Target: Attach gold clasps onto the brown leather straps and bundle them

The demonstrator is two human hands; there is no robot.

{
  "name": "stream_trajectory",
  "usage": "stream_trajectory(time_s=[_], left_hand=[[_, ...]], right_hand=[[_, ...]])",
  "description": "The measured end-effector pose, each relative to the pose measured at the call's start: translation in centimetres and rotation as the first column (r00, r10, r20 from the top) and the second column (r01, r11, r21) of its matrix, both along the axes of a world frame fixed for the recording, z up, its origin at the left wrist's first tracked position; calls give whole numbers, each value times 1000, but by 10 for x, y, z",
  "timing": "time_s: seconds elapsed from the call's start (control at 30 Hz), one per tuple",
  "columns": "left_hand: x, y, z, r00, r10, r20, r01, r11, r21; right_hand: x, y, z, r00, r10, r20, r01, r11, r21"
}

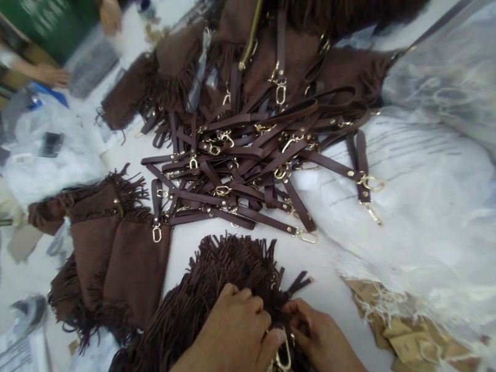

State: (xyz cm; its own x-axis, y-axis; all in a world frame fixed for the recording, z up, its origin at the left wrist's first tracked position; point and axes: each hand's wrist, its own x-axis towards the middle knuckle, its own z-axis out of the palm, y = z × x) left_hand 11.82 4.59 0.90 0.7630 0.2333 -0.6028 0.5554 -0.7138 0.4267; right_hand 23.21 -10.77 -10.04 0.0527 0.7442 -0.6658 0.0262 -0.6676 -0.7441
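Note:
A dark brown fringed bag lies right in front of me. Across its fringe rests my left hand, with a band on the wrist; its fingers are curled and its thumb is bent over the bag. Gold clasps show just beside that thumb. My right hand is at the bag's right edge, fingertips pinched together on a small dark part that I cannot make out. Close above these fingertips a short dark strap end sticks out. The underside of the bag is hidden.
Beyond the bag lies a heap of brown straps with gold clips. More fringed brown bags lie at left and at the back. Clear plastic bags cover the right side, near brown paper tags. Another person's hand is at the upper left.

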Motion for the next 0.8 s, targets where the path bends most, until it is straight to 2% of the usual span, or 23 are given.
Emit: stream_trajectory(time_s=[0.13,0.3,0.4,0.5,0.6,0.7,0.8], left_hand=[[-5,-6,-4,1000,-12,28,11,999,38],[-12,-4,-5,993,-109,-34,110,993,39],[-9,-4,-15,993,-101,-57,105,993,58],[-4,-7,-29,997,-74,-7,74,994,81],[-3,-8,-36,993,-106,47,103,992,71],[-6,-5,-34,987,-129,98,128,992,23],[-10,-1,-31,994,-20,103,25,999,-45]], right_hand=[[3,6,0,1000,8,-5,-8,1000,-22],[2,5,0,999,-19,-45,17,999,-40],[3,5,-2,999,-15,-50,11,997,-77],[7,6,-1,1000,3,-21,-4,999,-48],[9,7,1,1000,19,-1,-19,999,-38],[7,8,0,994,-2,-111,-7,997,-76],[5,9,-2,945,-109,-309,80,991,-106]])
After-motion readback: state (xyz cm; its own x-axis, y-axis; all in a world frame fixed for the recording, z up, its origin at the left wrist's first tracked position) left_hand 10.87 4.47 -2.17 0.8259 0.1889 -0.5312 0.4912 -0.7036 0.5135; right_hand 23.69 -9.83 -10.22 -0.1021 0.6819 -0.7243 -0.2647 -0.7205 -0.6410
